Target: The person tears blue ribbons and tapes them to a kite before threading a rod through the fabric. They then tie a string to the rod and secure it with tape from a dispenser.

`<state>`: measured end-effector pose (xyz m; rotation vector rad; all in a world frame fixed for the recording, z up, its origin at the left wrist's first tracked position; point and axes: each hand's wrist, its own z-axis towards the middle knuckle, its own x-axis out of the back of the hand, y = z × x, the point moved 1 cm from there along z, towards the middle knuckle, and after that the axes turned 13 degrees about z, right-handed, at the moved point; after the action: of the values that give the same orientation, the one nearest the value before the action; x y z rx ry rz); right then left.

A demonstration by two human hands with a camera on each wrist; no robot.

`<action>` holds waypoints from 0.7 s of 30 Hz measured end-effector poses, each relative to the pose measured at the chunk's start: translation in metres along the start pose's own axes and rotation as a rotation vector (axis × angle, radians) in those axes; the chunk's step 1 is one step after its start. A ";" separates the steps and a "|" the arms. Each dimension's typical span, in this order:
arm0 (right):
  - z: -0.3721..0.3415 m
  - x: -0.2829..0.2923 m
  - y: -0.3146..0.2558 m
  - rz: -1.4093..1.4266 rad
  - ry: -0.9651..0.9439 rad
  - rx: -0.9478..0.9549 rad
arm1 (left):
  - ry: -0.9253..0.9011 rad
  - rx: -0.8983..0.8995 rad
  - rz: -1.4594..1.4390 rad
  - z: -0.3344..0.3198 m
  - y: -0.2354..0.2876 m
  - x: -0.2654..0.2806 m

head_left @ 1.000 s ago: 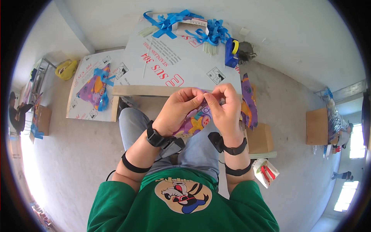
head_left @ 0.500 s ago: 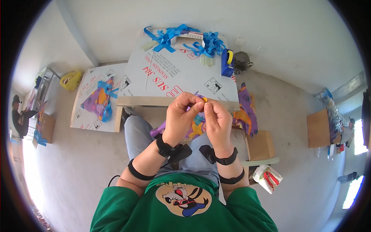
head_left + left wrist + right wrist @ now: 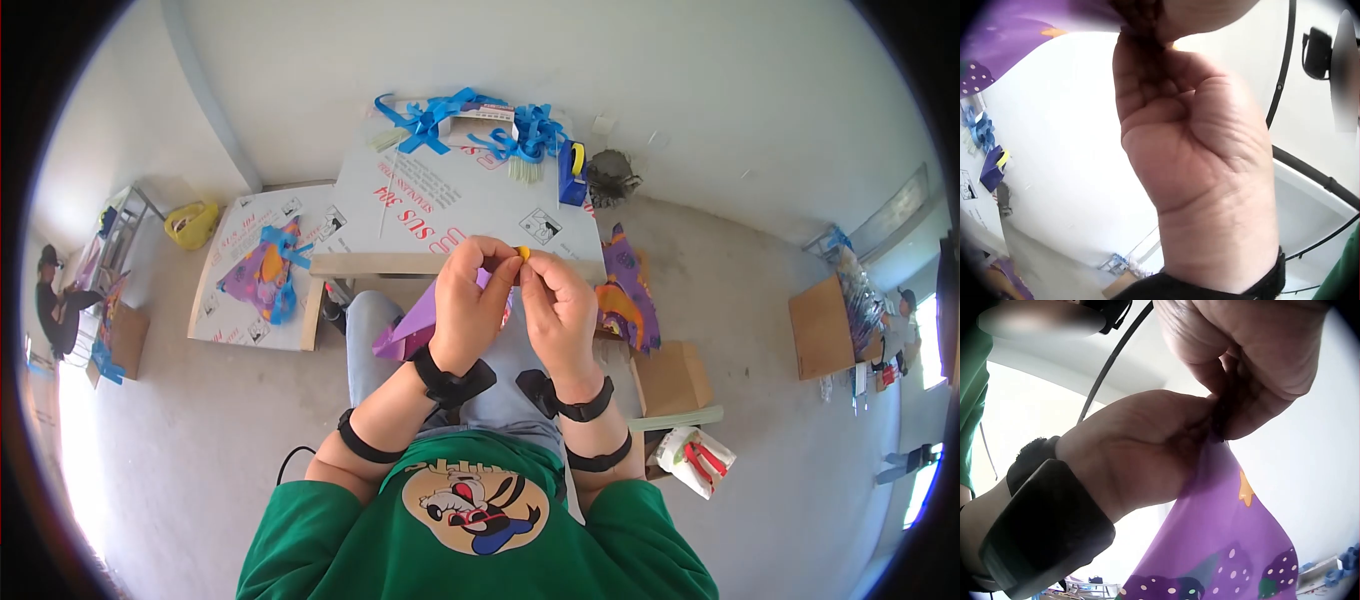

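Note:
A purple patterned sheet (image 3: 418, 318) hangs below the two hands in the head view. My left hand (image 3: 468, 305) and right hand (image 3: 562, 320) meet fingertip to fingertip, with a small yellow-orange bit (image 3: 523, 253) between them. In the right wrist view the purple sheet (image 3: 1222, 519), with a star and dotted shapes, narrows up to the pinching fingers of the left hand (image 3: 1141, 447) and right hand (image 3: 1254, 356). The left wrist view shows the right palm (image 3: 1191, 137) and the sheet (image 3: 1016, 37) at upper left. What lies inside the fingertips is mostly hidden.
Blue ribbons (image 3: 537, 130), thin sticks (image 3: 525, 171) and a blue tape dispenser (image 3: 572, 172) are on the metal-topped table (image 3: 360, 225). Patterned pieces lie on the left board (image 3: 235, 320) and right of the table. At the right are a cardboard box (image 3: 672, 380) and red-handled tool (image 3: 704, 460).
The view has tilted, so the table sits lower in it. The sheet has swung left below the hands and shows a plainer purple side; the fingertips remain together.

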<state>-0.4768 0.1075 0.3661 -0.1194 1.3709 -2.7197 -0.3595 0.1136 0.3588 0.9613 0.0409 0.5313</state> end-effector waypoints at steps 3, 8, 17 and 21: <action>-0.002 0.001 -0.005 -0.031 0.013 0.042 | 0.000 -0.061 0.072 -0.002 0.010 0.003; -0.007 0.004 -0.003 0.173 0.048 -0.107 | -0.018 -0.110 0.096 -0.001 0.011 0.004; 0.005 0.002 0.000 0.301 -0.013 -0.115 | -0.084 0.062 -0.118 0.007 0.003 0.006; 0.018 0.003 -0.004 0.028 -0.073 0.104 | -0.135 0.093 -0.147 0.018 0.004 0.007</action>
<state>-0.4781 0.0954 0.3798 -0.1883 1.2001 -2.7276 -0.3508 0.1051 0.3740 1.0735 0.0154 0.3305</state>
